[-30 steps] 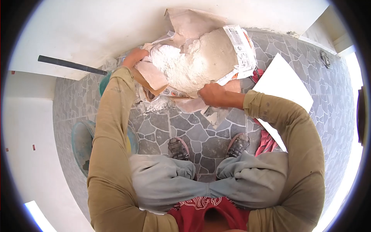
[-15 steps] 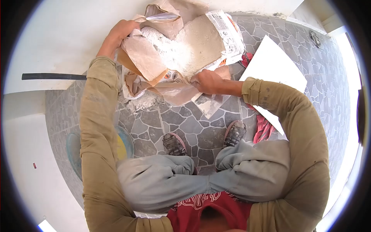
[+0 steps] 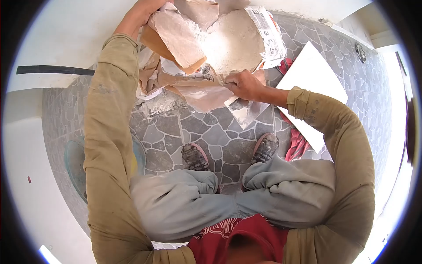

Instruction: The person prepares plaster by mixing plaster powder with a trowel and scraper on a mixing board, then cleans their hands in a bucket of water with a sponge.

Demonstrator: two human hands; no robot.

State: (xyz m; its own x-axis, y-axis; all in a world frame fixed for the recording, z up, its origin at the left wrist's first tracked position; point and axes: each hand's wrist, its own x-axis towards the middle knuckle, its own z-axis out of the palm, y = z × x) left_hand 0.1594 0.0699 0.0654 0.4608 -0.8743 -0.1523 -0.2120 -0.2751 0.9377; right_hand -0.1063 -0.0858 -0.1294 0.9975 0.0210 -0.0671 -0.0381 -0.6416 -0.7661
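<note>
A torn paper bag (image 3: 189,90) of pale powder (image 3: 235,39) lies open against the wall, its brown and printed layers ripped and folded back. My right hand (image 3: 245,85) is closed on the bag's near torn edge, fingers curled into the paper. At the top edge of the view, my left hand (image 3: 151,6) grips the raised upper flap on the bag's left side; its fingertips are partly cut off by the frame. Some powder (image 3: 160,104) has spilled on the floor by the bag's lower left corner.
A white board (image 3: 314,83) lies on the stone-patterned floor (image 3: 215,138) at right, with red striped cloth (image 3: 298,144) beside it. A round bluish container (image 3: 75,165) stands at left behind my arm. A black strip (image 3: 52,70) runs along the left wall.
My left hand has moved up and away, lifting the left flap with it. My right hand has shifted slightly right and up, still holding the near edge.
</note>
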